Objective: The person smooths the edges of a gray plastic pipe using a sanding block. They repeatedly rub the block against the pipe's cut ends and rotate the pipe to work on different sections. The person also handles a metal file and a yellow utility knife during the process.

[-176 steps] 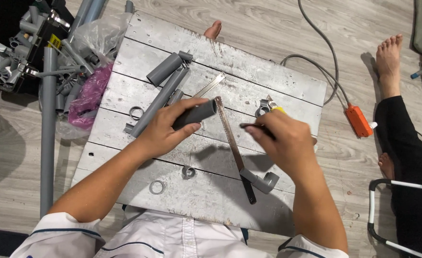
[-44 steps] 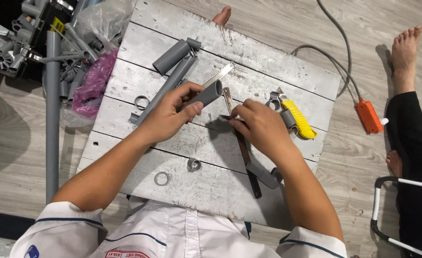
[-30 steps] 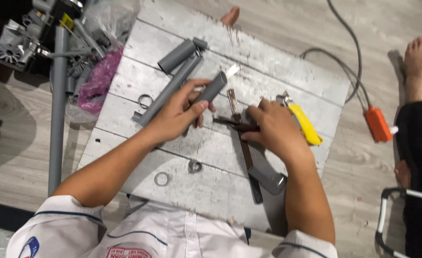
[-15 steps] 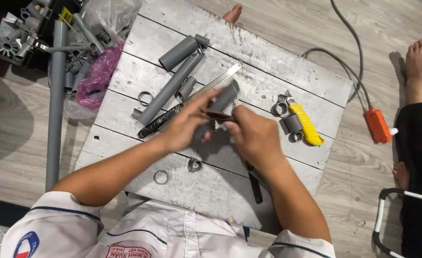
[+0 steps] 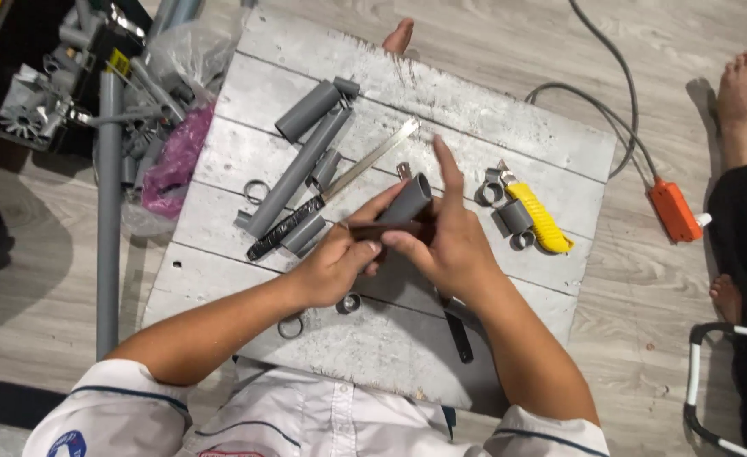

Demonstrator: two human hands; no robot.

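both hands meet over the middle of the grey wooden board. the left hand is curled, thumb and fingers pinching the near end of a thin dark strip that runs across to the other hand. the right hand is wrapped around the lower part of a short grey pipe piece, which is held tilted above the board with its open end pointing up and away; the forefinger of that hand sticks out straight past the pipe, and the thumb presses on the dark strip just under the pipe. left of the hands lie a knife with a dark handle, its long metal blade pointing toward the far edge, a long grey pipe and a shorter thick pipe beside it. to the right rest a yellow utility knife and small grey pipe offcuts. two grey rings sit near the left wrist. on the floor to the right lies an orange switch box on a grey cable, near another person's bare foot.
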